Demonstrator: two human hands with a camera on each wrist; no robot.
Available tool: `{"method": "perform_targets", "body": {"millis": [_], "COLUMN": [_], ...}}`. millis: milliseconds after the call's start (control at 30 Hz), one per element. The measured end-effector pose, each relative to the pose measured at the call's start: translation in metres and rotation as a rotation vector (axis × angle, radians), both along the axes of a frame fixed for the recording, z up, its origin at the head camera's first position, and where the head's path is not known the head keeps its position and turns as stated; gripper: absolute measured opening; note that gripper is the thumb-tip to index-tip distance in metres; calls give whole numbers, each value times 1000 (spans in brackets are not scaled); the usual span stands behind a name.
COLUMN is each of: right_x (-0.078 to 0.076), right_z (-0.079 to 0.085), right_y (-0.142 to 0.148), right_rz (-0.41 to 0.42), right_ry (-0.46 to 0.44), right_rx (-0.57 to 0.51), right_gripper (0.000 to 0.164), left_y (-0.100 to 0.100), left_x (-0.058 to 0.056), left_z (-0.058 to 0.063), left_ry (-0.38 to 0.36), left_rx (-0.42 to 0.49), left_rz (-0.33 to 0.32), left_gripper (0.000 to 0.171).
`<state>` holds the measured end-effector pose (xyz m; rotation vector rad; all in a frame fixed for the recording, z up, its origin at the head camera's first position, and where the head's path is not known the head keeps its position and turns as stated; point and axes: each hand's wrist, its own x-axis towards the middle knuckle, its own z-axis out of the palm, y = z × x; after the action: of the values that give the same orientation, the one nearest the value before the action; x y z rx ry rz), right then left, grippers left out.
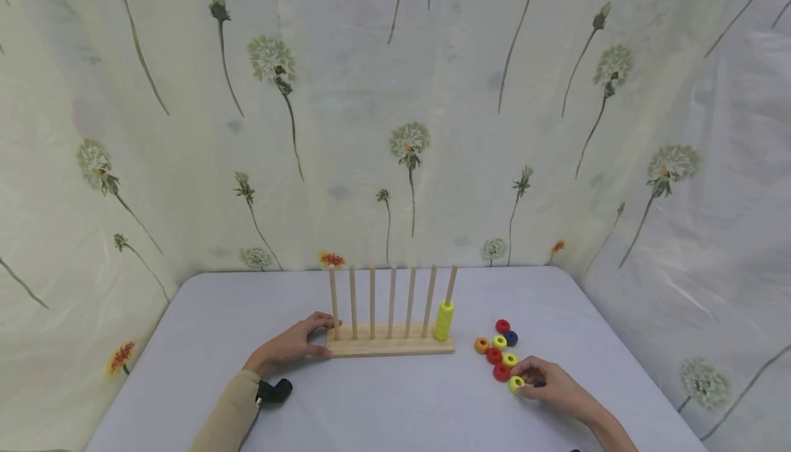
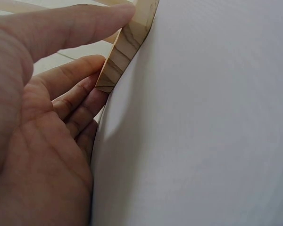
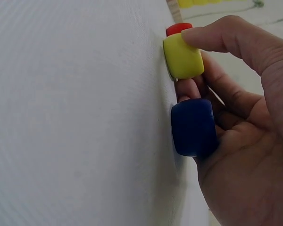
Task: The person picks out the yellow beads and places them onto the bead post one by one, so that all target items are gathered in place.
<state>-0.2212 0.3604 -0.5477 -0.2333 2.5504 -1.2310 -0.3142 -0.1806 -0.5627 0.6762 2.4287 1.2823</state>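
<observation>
A wooden peg rack [image 1: 391, 349] with several upright pegs stands on the table, and yellow beads [image 1: 443, 321] are stacked on its rightmost peg. My left hand [image 1: 295, 342] holds the rack's left end, thumb at the front edge and fingers behind; the left wrist view shows the thumb against the wooden base [image 2: 125, 52]. On the right, my right hand [image 1: 556, 389] pinches a yellow bead [image 3: 184, 56] between thumb and fingers, low at the tabletop. A dark blue bead [image 3: 193, 127] sits beside the palm, mostly hidden from the head view.
Loose beads lie between the rack and my right hand: red beads [image 1: 501, 371], yellow beads [image 1: 509, 359], an orange bead [image 1: 482, 345] and another blue bead [image 1: 511, 338]. A curtain with dandelion prints [image 1: 346, 129] hangs behind the white table [image 1: 371, 411].
</observation>
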Motion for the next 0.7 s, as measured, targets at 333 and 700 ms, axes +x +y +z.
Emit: {"method": "perform_targets", "body": {"millis": [333,700], "right_x": [-1,-2], "right_z": [-1,0], "right_y": [1,0], "right_rz": [6,-16], "right_ry": [10,21], "right_rx": [21,7], "right_gripper": [34,33], "left_y": [2,1], "left_x": [1,1], "left_z": [3,2], "left_ry": [-13,-13], "left_rx": [7,-4], "left_rz": [16,19], "left_gripper": [66,66]}}
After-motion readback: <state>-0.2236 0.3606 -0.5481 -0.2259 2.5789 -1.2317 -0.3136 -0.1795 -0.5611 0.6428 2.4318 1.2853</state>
